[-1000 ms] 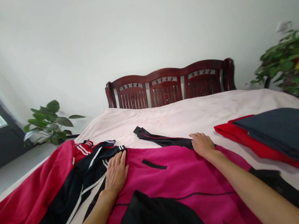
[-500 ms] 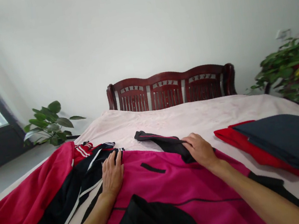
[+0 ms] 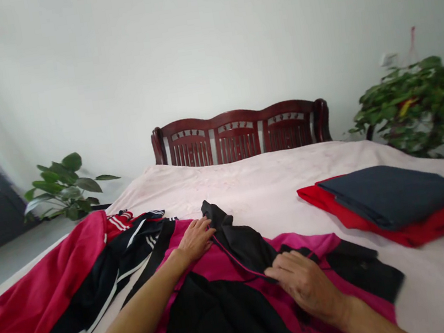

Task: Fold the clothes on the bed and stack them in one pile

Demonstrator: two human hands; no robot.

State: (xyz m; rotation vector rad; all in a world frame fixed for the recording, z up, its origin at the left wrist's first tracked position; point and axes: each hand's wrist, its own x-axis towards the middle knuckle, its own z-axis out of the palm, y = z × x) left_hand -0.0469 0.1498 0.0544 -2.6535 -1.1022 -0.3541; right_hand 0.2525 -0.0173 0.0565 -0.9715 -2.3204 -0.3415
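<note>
A magenta and black jacket [image 3: 215, 265] lies spread on the bed in front of me. One black sleeve [image 3: 244, 244] with a thin pink line is folded across it. My right hand [image 3: 301, 280] pinches the edge of this sleeve low on the right, fingers closed. At its upper end, my left hand [image 3: 197, 241] has its fingers drawn together on the cloth, their tips partly hidden. More black cloth [image 3: 215, 318] covers the jacket's near part. To the left lies a red and navy tracksuit top [image 3: 68, 284] with white stripes, close to my left forearm.
A folded dark blue garment [image 3: 388, 194] rests on folded red cloth [image 3: 415, 232] at the right. Pinkish bedding [image 3: 232, 179] reaches a dark wooden headboard [image 3: 238, 136]. Leafy plants stand on the left [image 3: 66, 181] and right [image 3: 417, 104].
My right hand has moved toward me, pulling the sleeve down across the jacket. My left hand has shifted right onto the sleeve and closed. The jacket's right side is now bunched up.
</note>
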